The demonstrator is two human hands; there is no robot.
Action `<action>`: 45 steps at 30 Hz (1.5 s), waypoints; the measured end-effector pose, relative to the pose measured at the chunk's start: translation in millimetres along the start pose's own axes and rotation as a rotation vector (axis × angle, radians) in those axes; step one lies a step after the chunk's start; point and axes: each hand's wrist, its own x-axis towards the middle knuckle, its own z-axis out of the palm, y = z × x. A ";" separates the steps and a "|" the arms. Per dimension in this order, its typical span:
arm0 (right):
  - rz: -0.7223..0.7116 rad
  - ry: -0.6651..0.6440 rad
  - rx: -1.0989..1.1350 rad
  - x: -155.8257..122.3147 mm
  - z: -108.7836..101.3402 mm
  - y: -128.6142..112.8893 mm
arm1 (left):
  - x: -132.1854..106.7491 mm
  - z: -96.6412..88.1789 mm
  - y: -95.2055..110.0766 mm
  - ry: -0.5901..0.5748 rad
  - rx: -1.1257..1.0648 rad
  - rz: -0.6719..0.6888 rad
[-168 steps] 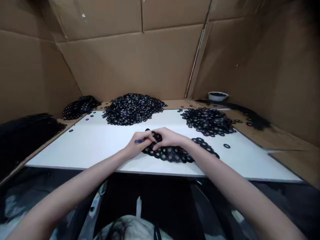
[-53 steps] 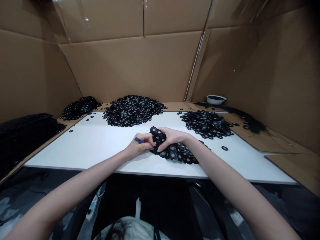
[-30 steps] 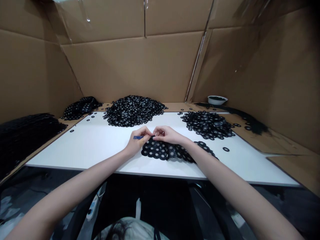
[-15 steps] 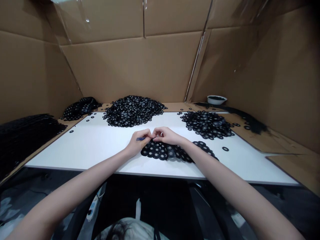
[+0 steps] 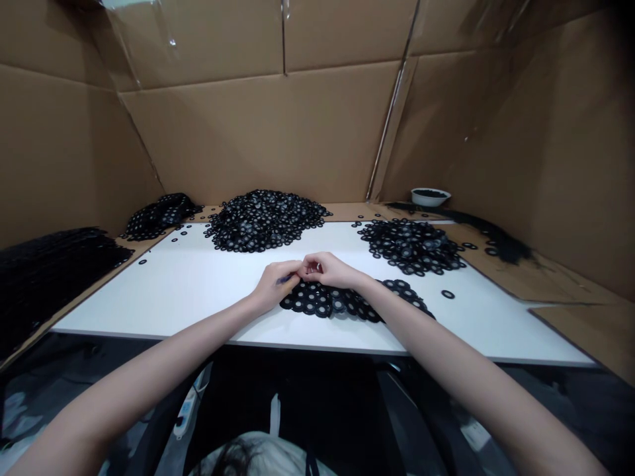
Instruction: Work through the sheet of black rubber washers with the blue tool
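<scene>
A black sheet of joined rings [image 5: 337,301] lies flat on the white board [image 5: 198,284] in front of me. My left hand [image 5: 275,281] is closed in a pinch around a small blue tool at the sheet's near-left edge. My right hand [image 5: 330,270] rests over the sheet's top edge, its fingers pinched together and touching the fingertips of my left hand. What sits between the right fingertips is too small to make out.
A large heap of black rings [image 5: 265,218] lies at the back centre, a flatter one [image 5: 411,244] at the back right. Dark sheets [image 5: 54,261] pile at the left. A white bowl [image 5: 430,196] stands far right. Cardboard walls enclose the space.
The ring sheet, lifted and bunched earlier, has been laid flat on the board. Both hands have drawn together at its top edge and barely moved over the last half second.
</scene>
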 end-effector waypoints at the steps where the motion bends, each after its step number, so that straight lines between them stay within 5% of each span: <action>1: -0.004 -0.001 -0.001 0.2 0.2 -0.1 | 0.2 0.1 -0.2 -0.006 0.006 -0.004; 17: -0.054 -0.031 0.006 1.5 -1.4 3.9 | 2.1 4.3 -4.6 -0.026 -0.079 -0.009; 35: 0.039 -0.032 0.019 -3.5 -6.4 -4.2 | -2.8 0.7 3.0 0.121 -0.272 -0.079; 45: 0.021 -0.138 -0.019 -3.6 -5.8 -10.0 | -3.3 1.5 3.3 0.138 -0.342 -0.073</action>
